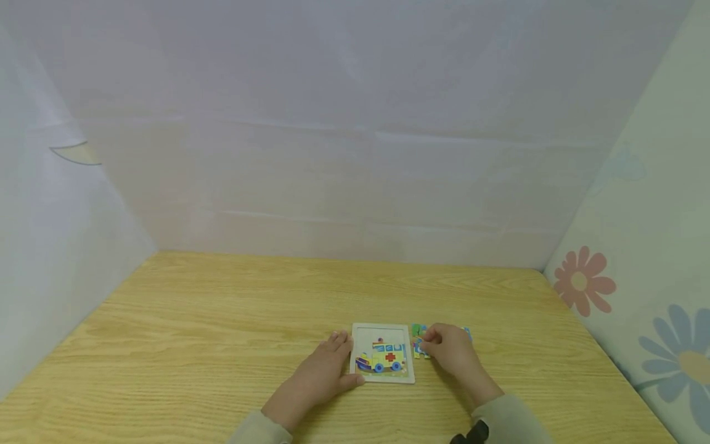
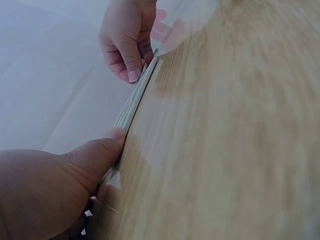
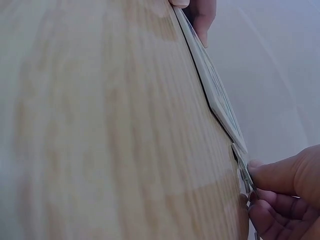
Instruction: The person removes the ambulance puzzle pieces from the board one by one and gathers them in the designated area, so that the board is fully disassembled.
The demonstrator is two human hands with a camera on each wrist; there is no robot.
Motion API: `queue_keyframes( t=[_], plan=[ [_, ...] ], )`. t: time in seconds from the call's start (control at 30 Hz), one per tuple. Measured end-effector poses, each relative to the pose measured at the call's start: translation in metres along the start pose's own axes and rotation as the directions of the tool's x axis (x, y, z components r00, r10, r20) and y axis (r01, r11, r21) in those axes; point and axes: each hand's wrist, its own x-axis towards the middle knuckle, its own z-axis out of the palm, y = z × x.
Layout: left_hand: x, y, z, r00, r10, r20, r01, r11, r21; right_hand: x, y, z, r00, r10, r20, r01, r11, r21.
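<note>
A square puzzle board (image 1: pixel 383 379) with a pale raised rim lies on the table. Its lower part shows a yellow ambulance with a red cross and blue wheels; the upper part is a bare pale recess. My left hand (image 1: pixel 324 370) rests at the board's left side, fingers extended along the edge and thumb on the near left corner. Just right of the board, my right hand (image 1: pixel 452 348) pinches a thin puzzle piece (image 3: pixel 243 167) between thumb and fingers, the piece tilted up. Loose puzzle pieces (image 1: pixel 418 329) lie beneath and around that hand, which partly hides them.
The wooden table (image 1: pixel 222 333) stretches away on both sides and behind the board. A pale sheet (image 1: pixel 355 185) stands along its back edge, and a flower-printed sheet (image 1: pixel 654 259) borders the right side.
</note>
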Motion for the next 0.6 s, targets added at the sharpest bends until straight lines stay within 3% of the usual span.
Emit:
queue_keyframes(
  t=[0.6],
  plan=[
    [-0.0007,0.0026,-0.0023,1.0,0.0,-0.009,0.0,1.0,-0.007,0.0016,0.0035,0.0008,1.0,0.006,0.01,-0.006,1.0,0.017]
  ],
)
